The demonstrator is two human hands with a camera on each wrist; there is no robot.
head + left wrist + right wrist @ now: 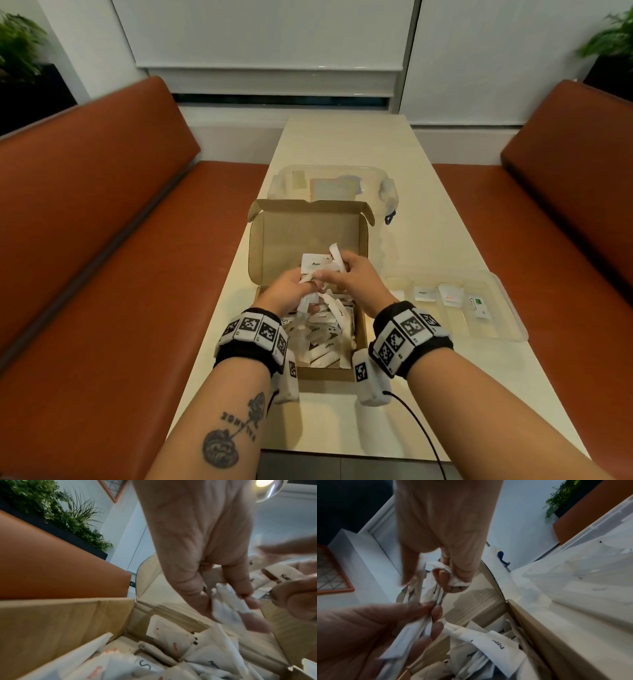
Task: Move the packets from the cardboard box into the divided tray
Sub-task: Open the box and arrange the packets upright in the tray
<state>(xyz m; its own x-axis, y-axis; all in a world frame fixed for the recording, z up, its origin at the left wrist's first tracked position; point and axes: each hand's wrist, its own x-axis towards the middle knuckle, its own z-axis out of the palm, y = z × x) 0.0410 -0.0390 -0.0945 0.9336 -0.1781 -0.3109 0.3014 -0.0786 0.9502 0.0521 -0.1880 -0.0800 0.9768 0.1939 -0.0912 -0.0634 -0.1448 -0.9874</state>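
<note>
Both hands worked above the open cardboard box (308, 240), which sat at the centre of the table (428, 212). The left hand (291, 289) had its fingers curled round a bundle of white packets (317, 265); the right hand (354, 277) pinched packets at the top of the same bundle, one long packet sticking up toward 12 o'clock. Neither hand was spread wide.

The step in hand appeared to be sorting the bundle by type before carrying it over. To do it well, one type should be pinched off with the right hand while the left kept the rest gathered over the box, so that any dropped packet fell back inside. Printed labels should be turned up and read before release.

The divided tray (510, 308) lay at 3 o'clock from the box, on the table. Four compartments could be made out; three packets were plainly visible, one each in three neighbouring compartments, and a fourth, nearest the box, was uncertain.

The loose packets in the box (325, 337) were too many and too overlapped to count. One clear lidded tub (387, 192) stood at 12 o'clock behind the box.
</note>
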